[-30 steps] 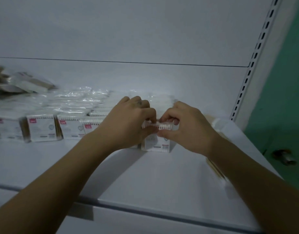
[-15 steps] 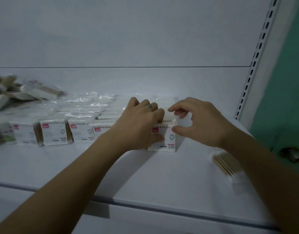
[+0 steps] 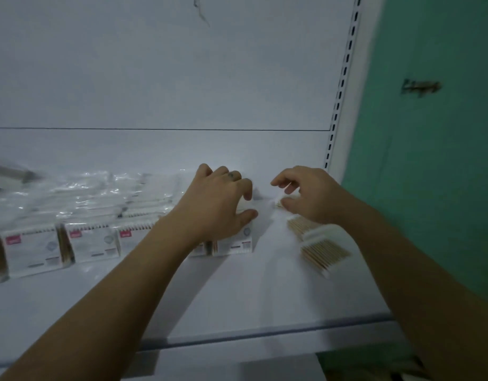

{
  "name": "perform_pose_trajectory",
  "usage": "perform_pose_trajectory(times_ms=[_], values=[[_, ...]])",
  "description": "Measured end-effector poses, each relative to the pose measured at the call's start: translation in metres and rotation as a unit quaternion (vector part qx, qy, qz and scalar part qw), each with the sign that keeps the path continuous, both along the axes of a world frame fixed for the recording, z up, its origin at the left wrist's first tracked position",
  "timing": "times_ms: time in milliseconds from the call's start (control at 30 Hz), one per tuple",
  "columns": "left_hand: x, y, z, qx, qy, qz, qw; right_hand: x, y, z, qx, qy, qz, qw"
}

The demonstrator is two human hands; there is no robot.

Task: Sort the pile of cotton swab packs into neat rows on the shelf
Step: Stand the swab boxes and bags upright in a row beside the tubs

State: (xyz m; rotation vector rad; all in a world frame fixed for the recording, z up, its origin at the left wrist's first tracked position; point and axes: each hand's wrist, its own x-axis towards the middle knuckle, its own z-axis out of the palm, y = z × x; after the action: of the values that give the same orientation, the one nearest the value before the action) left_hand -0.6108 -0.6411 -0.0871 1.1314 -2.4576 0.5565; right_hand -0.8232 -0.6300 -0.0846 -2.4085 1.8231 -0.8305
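Observation:
Rows of white cotton swab packs (image 3: 91, 243) stand side by side on the white shelf (image 3: 237, 298), with more in clear wrap behind them. My left hand (image 3: 215, 204) grips the rightmost upright pack (image 3: 234, 243) from above, fingers curled over its top and thumb on its front. A loose pack (image 3: 319, 246) lies flat to the right, its wooden sticks showing. My right hand (image 3: 311, 196) hovers over the far end of that loose pack with fingers loosely curled and nothing plainly held.
A blurred heap of unsorted packs (image 3: 11, 174) lies at the far left back. The slotted shelf upright (image 3: 339, 92) and a green wall (image 3: 429, 160) bound the right side. The shelf's front edge (image 3: 264, 335) runs below my forearms.
My right hand let go of the upright pack's top and moved right, over the loose flat pack. My left hand stays on the rightmost pack. The view tilted up and right.

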Motion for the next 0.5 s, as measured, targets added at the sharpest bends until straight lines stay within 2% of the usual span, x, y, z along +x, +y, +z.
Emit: perform_pose_trajectory(times_ms=[200, 333, 500], values=[[-0.028, -0.017, 0.008, 0.049, -0.028, -0.013, 0.998, -0.038, -0.007, -0.004, -0.002, -0.039, -0.116, 0.992], [-0.05, -0.03, 0.016, 0.076, -0.034, -0.003, 0.997, -0.045, -0.03, -0.006, 0.044, -0.027, -0.119, 0.992], [-0.074, -0.053, 0.027, 0.072, -0.002, 0.029, 0.997, -0.05, -0.071, -0.008, 0.105, 0.019, -0.116, 0.988]])
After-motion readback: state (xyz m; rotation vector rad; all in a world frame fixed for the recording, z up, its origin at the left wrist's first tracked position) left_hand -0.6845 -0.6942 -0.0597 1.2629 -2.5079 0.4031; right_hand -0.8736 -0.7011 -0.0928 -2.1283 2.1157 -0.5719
